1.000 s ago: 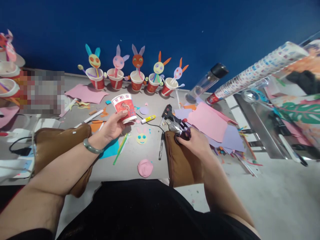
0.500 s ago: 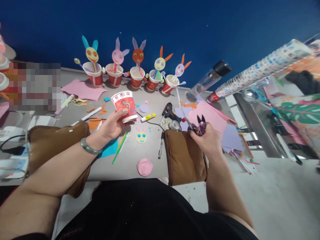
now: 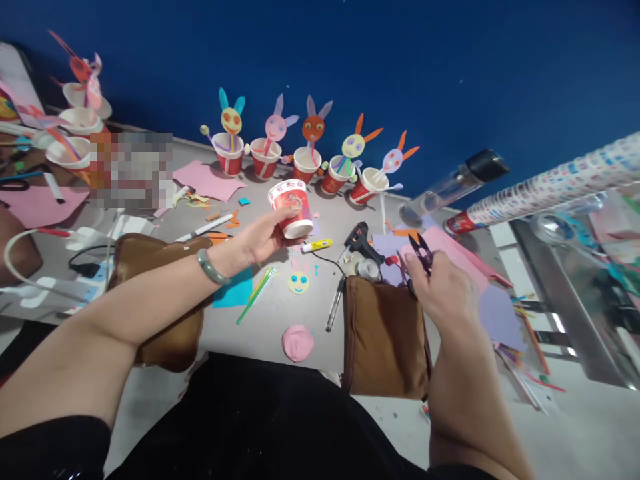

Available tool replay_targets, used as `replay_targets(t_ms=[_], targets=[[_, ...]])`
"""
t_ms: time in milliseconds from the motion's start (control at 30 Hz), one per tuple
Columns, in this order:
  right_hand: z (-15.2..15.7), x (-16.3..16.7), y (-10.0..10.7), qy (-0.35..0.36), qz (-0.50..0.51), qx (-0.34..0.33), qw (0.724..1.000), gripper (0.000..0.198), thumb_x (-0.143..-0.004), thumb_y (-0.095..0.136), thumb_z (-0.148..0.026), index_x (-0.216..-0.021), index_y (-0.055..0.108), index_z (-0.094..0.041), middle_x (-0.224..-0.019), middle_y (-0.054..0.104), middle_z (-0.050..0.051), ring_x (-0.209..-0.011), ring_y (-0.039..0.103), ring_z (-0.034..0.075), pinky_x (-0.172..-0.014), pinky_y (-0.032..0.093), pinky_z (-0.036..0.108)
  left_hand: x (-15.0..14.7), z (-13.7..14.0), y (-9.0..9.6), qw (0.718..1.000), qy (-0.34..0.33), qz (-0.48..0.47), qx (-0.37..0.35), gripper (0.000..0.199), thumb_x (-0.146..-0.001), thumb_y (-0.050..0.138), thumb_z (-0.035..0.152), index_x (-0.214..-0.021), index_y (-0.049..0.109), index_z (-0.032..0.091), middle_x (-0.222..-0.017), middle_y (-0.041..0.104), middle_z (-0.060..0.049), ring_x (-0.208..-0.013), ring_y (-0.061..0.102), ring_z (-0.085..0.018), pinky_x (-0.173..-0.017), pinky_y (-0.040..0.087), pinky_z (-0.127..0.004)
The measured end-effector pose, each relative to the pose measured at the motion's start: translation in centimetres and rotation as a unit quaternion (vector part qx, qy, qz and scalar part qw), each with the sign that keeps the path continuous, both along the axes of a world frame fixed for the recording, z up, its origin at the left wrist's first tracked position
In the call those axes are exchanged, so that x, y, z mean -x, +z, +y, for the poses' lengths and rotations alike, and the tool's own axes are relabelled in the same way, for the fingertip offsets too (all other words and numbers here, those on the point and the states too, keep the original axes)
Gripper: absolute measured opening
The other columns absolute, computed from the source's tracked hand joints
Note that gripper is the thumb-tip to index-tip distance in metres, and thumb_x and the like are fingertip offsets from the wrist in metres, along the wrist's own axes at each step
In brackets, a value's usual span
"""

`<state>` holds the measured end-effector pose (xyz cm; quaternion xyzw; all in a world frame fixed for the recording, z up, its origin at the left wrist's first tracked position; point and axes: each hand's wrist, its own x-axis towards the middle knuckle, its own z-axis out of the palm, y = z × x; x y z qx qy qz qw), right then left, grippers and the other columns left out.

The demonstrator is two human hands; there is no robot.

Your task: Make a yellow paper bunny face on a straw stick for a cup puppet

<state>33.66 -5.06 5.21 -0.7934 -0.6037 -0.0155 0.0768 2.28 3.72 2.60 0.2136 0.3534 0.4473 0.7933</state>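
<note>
My left hand (image 3: pixel 263 239) holds a red and white paper cup (image 3: pixel 291 209) tilted on its side above the grey table (image 3: pixel 270 307). A green bangle (image 3: pixel 212 267) circles that wrist. My right hand (image 3: pixel 440 290) grips small dark purple snips (image 3: pixel 421 252), blades pointing up, over pink paper sheets (image 3: pixel 450 247). Between the hands lie a yellow bunny face cut-out (image 3: pixel 299 282), a yellow glue stick (image 3: pixel 317 245), a black glue gun (image 3: pixel 361 238) and a black pen (image 3: pixel 334 308).
Several cup bunnies (image 3: pixel 310 150) stand in a row at the blue wall. Brown sleeve covers (image 3: pixel 385 337) lie at the table's near edge, a pink clay lump (image 3: pixel 297 342) between them. A clear bottle (image 3: pixel 453 187) and wrapping roll (image 3: pixel 550 187) lie right. More cups (image 3: pixel 70 133) stand at left.
My right hand lifted the snips off the paper pile and raised them. The left hand kept hold of the cup. The camera swung left, bringing the left-hand cups into view.
</note>
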Motion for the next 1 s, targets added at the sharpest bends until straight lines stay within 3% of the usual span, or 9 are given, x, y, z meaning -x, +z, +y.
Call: replay_targets(t_ms=[100,233,333,433,600,867,1000], targets=[[1.2,5.5,0.8,0.146,0.157,-0.036,0.976,0.04,-0.099,0.036,-0.055,-0.081,0.052,-0.023,-0.067,0.06,0.006,-0.06,0.055,0.02,-0.062,0.039,0.033,-0.6,1.4,0.3,1.0,0.007,-0.007,-0.004,0.024,-0.079,0.075,0.031,-0.092,0.063,0.015,-0.078,0.073,-0.007,-0.07,0.07,-0.018,-0.065,0.058,-0.029],[3.0,12.0,-1.1,0.298,0.346,-0.045,0.889,0.037,-0.102,0.038,-0.047,-0.087,0.058,-0.02,-0.07,0.065,0.004,-0.062,0.058,0.015,-0.064,0.044,0.028,-0.6,2.6,-0.1,0.999,0.032,-0.014,-0.019,0.031,-0.085,0.071,0.042,-0.1,0.062,0.017,-0.08,0.073,-0.004,-0.072,0.071,-0.017,-0.069,0.059,-0.028],[3.8,14.6,-3.2,0.324,0.407,-0.031,0.853,0.037,-0.101,0.043,-0.051,-0.09,0.059,-0.02,-0.063,0.057,-0.001,-0.057,0.051,0.013,-0.06,0.041,0.027,-0.3,2.7,-0.5,0.999,0.031,-0.007,-0.026,0.029,-0.089,0.065,0.043,-0.102,0.063,0.017,-0.079,0.072,-0.003,-0.071,0.072,-0.017,-0.07,0.06,-0.029],[3.7,15.0,-4.3,0.317,0.463,-0.01,0.828,0.044,-0.101,0.039,-0.059,-0.087,0.057,-0.021,-0.065,0.051,-0.002,-0.058,0.046,0.013,-0.06,0.039,0.028,-0.3,2.2,-0.6,0.999,0.039,0.008,-0.026,0.031,-0.09,0.065,0.044,-0.104,0.064,0.017,-0.078,0.071,-0.003,-0.072,0.072,-0.018,-0.072,0.062,-0.031],[3.2,13.9,-4.2,0.289,0.479,0.007,0.829,0.045,-0.102,0.035,-0.063,-0.102,0.054,-0.022,-0.073,0.053,-0.001,-0.066,0.049,0.015,-0.065,0.038,0.032,-1.0,1.3,-0.9,0.998,0.024,0.037,-0.042,0.038,-0.087,0.068,0.052,-0.105,0.064,0.019,-0.085,0.073,-0.007,-0.091,0.075,-0.028,-0.08,0.064,-0.04],[3.8,13.8,-4.0,0.28,0.515,0.03,0.81,0.039,-0.099,0.047,-0.06,-0.089,0.048,-0.023,-0.066,0.055,-0.004,-0.059,0.045,0.012,-0.061,0.036,0.029,-1.2,1.0,-1.2,0.995,0.044,0.07,-0.051,0.045,-0.087,0.068,0.054,-0.113,0.063,0.018,-0.092,0.073,-0.008,-0.106,0.072,-0.034,-0.082,0.064,-0.043],[3.7,13.8,-3.9,0.284,0.502,0.033,0.816,0.038,-0.1,0.045,-0.058,-0.087,0.049,-0.023,-0.065,0.054,-0.004,-0.061,0.047,0.012,-0.062,0.036,0.028,-1.3,0.8,-1.0,0.996,0.031,0.069,-0.044,0.043,-0.088,0.066,0.054,-0.111,0.065,0.018,-0.093,0.073,-0.007,-0.109,0.072,-0.034,-0.082,0.064,-0.043]])
